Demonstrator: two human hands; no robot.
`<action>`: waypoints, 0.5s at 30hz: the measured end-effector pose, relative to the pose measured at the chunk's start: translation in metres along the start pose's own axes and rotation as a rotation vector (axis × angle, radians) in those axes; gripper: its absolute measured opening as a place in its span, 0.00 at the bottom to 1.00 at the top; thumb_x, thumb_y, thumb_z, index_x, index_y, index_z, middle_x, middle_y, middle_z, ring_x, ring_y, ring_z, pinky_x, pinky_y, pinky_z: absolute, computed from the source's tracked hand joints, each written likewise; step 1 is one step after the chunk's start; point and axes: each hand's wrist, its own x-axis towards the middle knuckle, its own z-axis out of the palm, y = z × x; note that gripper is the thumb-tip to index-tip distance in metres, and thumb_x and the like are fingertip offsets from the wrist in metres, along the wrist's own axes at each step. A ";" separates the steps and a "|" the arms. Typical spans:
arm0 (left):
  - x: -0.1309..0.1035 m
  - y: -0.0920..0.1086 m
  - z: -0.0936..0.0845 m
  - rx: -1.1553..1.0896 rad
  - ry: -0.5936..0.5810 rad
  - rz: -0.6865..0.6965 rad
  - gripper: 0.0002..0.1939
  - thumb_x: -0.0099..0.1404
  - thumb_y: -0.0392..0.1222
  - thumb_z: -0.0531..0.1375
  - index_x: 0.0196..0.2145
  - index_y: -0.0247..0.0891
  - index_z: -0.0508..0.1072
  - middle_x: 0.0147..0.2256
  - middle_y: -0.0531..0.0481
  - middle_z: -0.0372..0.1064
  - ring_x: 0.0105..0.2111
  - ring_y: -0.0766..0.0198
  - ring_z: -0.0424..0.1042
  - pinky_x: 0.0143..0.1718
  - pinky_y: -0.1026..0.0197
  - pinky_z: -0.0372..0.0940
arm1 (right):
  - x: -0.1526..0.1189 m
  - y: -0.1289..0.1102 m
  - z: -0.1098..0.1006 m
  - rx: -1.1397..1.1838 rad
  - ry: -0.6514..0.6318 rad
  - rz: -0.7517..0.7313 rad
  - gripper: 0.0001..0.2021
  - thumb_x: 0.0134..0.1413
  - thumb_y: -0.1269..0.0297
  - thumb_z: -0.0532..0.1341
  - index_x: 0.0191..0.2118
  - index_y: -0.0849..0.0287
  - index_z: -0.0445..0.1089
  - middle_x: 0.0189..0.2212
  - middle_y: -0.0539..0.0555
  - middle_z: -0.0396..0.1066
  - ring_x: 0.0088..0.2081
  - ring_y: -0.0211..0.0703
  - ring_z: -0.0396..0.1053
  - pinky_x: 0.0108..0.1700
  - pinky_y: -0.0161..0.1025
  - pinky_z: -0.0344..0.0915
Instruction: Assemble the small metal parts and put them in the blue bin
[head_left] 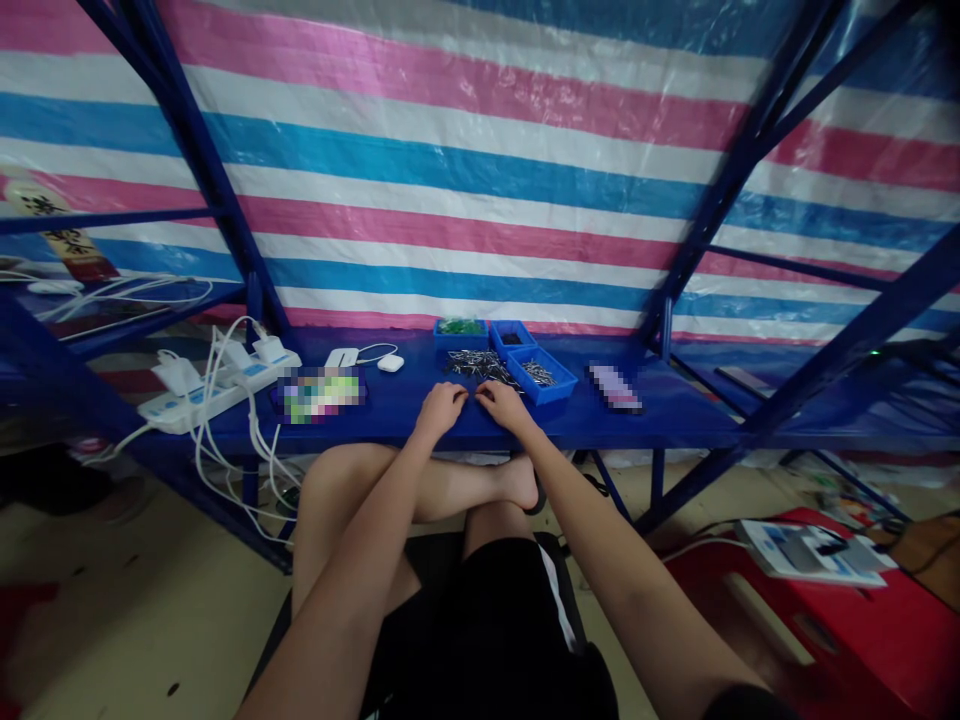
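Observation:
At the front of the blue shelf, my left hand and my right hand face each other with a small gap between the fingertips. Both are closed in a pinch; anything they hold is too small to make out. Just behind them lies a loose pile of small thin black and silvery pieces. A blue bin of similar silvery pieces is right of the pile. Behind it sits a blue bin with dark contents, and beside that a blue bin holding green pieces.
A blurred-out phone lies on the left and another phone on the right. A white power strip with plugs and hanging cables takes up the left end. A small white case is nearby. Blue frame posts flank the shelf.

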 end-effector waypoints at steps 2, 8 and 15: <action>0.000 0.000 0.000 -0.006 -0.002 -0.010 0.13 0.63 0.43 0.50 0.39 0.40 0.74 0.38 0.45 0.70 0.40 0.59 0.66 0.43 0.60 0.60 | 0.000 0.001 0.000 -0.002 -0.007 -0.006 0.07 0.56 0.66 0.55 0.38 0.60 0.68 0.36 0.54 0.69 0.39 0.39 0.65 0.44 0.34 0.58; 0.002 -0.002 0.003 -0.014 0.003 -0.007 0.14 0.63 0.44 0.51 0.39 0.40 0.74 0.38 0.45 0.71 0.41 0.59 0.66 0.42 0.60 0.60 | 0.001 0.004 0.003 0.036 0.029 -0.024 0.07 0.57 0.67 0.53 0.37 0.59 0.67 0.35 0.53 0.69 0.39 0.38 0.66 0.43 0.34 0.58; 0.001 -0.003 0.003 -0.014 0.022 0.013 0.14 0.63 0.46 0.51 0.38 0.41 0.74 0.37 0.45 0.71 0.40 0.59 0.66 0.42 0.59 0.60 | 0.001 0.008 0.006 0.075 0.073 -0.028 0.06 0.56 0.67 0.54 0.36 0.59 0.68 0.34 0.53 0.70 0.37 0.39 0.66 0.41 0.34 0.59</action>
